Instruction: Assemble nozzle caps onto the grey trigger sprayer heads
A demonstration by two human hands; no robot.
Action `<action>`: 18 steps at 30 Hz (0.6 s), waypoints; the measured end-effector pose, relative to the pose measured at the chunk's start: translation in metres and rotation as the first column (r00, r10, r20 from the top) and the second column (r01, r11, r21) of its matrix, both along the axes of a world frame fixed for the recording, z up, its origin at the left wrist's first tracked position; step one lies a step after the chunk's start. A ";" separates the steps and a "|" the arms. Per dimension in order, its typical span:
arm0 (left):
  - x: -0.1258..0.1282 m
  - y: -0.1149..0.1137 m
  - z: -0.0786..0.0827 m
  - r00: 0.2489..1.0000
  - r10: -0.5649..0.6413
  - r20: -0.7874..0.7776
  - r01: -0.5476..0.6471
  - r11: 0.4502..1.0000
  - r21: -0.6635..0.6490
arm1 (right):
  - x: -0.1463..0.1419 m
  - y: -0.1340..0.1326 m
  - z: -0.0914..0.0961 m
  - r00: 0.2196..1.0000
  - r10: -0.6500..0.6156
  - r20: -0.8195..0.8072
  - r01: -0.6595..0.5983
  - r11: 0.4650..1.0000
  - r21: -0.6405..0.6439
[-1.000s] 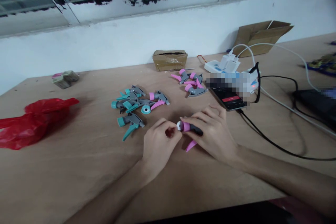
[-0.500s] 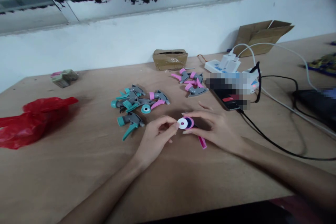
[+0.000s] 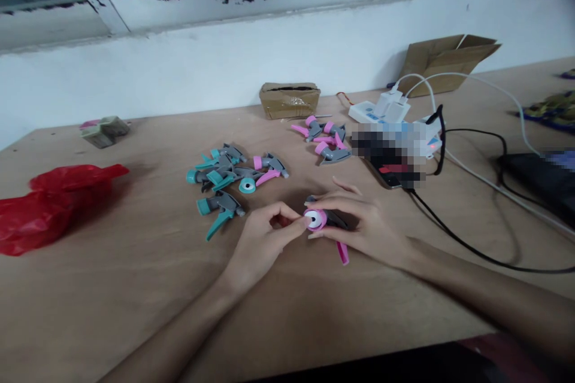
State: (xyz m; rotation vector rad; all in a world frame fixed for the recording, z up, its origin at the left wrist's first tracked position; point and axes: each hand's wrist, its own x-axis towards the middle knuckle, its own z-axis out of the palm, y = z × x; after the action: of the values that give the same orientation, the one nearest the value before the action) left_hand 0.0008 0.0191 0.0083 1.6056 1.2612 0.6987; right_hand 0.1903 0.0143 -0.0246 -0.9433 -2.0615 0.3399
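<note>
My right hand (image 3: pixel 371 221) grips a pink and grey trigger sprayer head (image 3: pixel 342 252), its pink collar facing left and its pink lever pointing down. A white washer (image 3: pixel 313 221) with a dark centre hole lies in the mouth of that collar. The closed thumb and forefinger of my left hand (image 3: pixel 269 233) touch the washer's left side. Left of my hands lie several teal and grey trigger sprayer heads (image 3: pixel 220 210), with one pink and grey sprayer head (image 3: pixel 272 166) beside them. Behind my right hand is a group of pink and grey sprayer heads (image 3: pixel 332 152).
A red plastic bag (image 3: pixel 67 203) lies at the left, with a small block (image 3: pixel 105 131) behind it. Along the wall stand a small carton (image 3: pixel 290 102) and an open cardboard box (image 3: pixel 444 66). A power strip (image 3: pixel 363 112), a phone (image 3: pixel 389 173) and a black cable (image 3: pixel 453 239) occupy the right.
The white washer has moved right, from in front of the pink collar into its mouth, with my left fingers following. The sprayer head has turned slightly and shifted down a little.
</note>
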 end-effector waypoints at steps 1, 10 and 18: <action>0.000 0.000 -0.001 1.000 -0.005 0.012 0.005 1.000 -0.014 | 0.000 0.000 0.000 1.000 -0.001 -0.001 0.001 1.000 0.000; 0.001 -0.008 -0.007 0.984 0.093 -0.152 -0.012 0.884 0.467 | 0.001 -0.001 0.000 1.000 0.008 0.015 -0.009 1.000 0.009; 0.001 -0.012 -0.007 0.971 0.053 -0.231 0.099 0.795 0.598 | 0.002 -0.002 0.000 1.000 0.018 0.020 -0.018 1.000 0.007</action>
State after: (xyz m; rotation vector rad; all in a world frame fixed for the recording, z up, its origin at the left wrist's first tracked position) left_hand 0.0018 0.0074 0.0011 2.2868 1.2485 0.9887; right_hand 0.1920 0.0120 -0.0245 -0.9275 -2.0893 0.3338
